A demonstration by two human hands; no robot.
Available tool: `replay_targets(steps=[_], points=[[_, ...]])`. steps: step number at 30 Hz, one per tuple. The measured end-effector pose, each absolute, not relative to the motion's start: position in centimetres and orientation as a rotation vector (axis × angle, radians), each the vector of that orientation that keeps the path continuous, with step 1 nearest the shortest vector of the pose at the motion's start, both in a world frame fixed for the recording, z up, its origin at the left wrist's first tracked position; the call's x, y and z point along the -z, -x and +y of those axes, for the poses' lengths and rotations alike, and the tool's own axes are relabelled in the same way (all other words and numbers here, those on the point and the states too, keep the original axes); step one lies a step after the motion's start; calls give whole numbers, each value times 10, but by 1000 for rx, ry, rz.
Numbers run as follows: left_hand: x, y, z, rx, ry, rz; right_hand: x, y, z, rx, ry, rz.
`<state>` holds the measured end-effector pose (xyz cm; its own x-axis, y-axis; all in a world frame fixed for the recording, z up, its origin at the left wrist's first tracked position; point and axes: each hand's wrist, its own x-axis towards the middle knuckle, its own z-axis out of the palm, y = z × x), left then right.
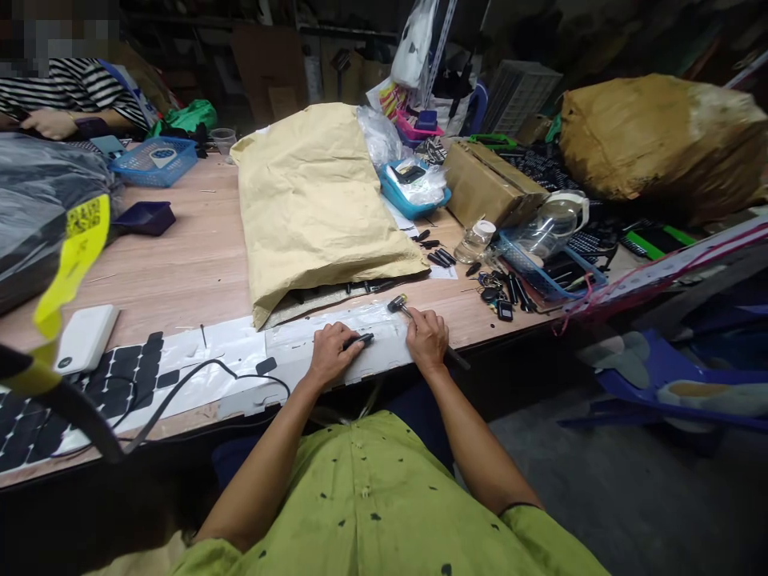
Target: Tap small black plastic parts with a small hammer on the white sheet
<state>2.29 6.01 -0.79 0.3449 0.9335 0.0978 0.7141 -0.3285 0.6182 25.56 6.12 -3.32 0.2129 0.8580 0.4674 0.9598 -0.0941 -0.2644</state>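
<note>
At the table's front edge my left hand point(331, 352) is closed on a small black elongated part point(358, 342), which points to the right over a white board point(384, 352). What the part is exactly I cannot make out. To the right, my right hand point(427, 340) grips a small hammer by its handle; the hammer head point(397, 303) sticks out to the upper left, and the handle's end point(457, 358) shows below my hand. Just beyond both hands lies a large cream paper sack point(318, 200), its open mouth facing me, with dark pieces inside.
Left on the table are a white box-shaped device point(87, 338), black square pieces point(129, 368) and a cable point(210, 364). A clear jar point(476, 242), black parts point(441, 258), a blue basket point(552, 276) and a cardboard box point(492, 184) stand right. Another person's hand point(51, 124) shows far left.
</note>
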Motion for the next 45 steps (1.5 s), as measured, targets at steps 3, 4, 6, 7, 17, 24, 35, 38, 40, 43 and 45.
replay_targets(steps=[3, 4, 6, 7, 17, 24, 35, 38, 40, 43, 45], points=[[10, -16, 32, -621, -2310, 1246, 33, -255, 61, 283, 1988, -1670], [10, -13, 21, -613, -2378, 1182, 33, -255, 61, 287, 1988, -1666], [13, -8, -1, -581, -2502, 1103, 34, -254, 61, 294, 1985, -1664], [15, -6, -10, -559, -2553, 1089, 34, -254, 61, 295, 1982, -1664], [6, -6, -6, -697, -2408, 1348, 36, -256, 60, 306, 1981, -1682], [-30, 11, 116, -569, -1598, 2396, 36, -254, 60, 334, 1997, -1691], [-23, 35, 134, -443, -1399, 2453, 32, -249, 59, 277, 2013, -1679], [-18, 33, 107, -594, -1690, 2260, 31, -248, 59, 249, 2004, -1671], [-13, 21, 89, -690, -1887, 2014, 31, -248, 58, 236, 2002, -1667], [-3, -5, 73, -700, -2067, 1687, 30, -248, 58, 221, 2010, -1665], [3, -18, 69, -666, -2118, 1613, 30, -248, 58, 218, 2015, -1668]])
